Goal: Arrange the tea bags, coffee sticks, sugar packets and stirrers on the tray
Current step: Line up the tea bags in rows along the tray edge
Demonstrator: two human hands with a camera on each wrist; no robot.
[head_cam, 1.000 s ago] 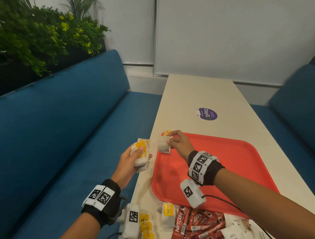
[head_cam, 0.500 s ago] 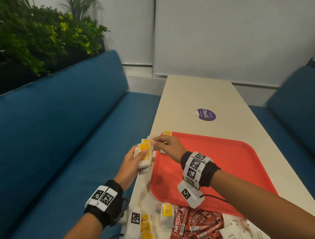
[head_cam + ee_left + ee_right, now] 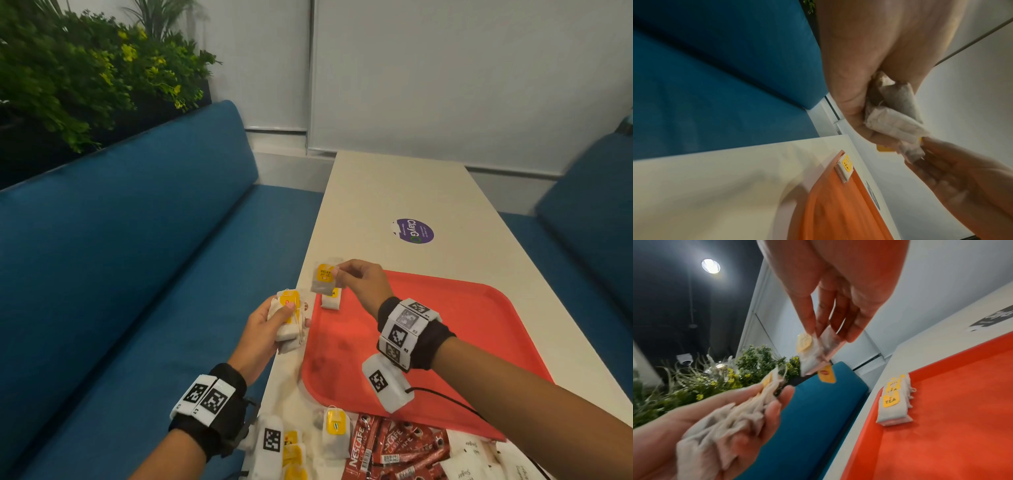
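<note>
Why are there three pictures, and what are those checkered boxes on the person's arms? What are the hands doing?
It is no robot, just a person wearing small cameras. One sits on the head and looks down at both hands; that is the wide picture. One more sits on each wrist, looking along the fingers, so those two pictures look tilted and very close. The checkered squares are markers on the wristbands.

The left hand holds a bunch of tea bags. The right hand pinches one tea bag in the air, above the far left corner of the red tray. A few tea bags already lie stacked in that corner.

On the white table, nearer the person, wait more tea bags, red coffee sticks and white sugar packets.
</note>
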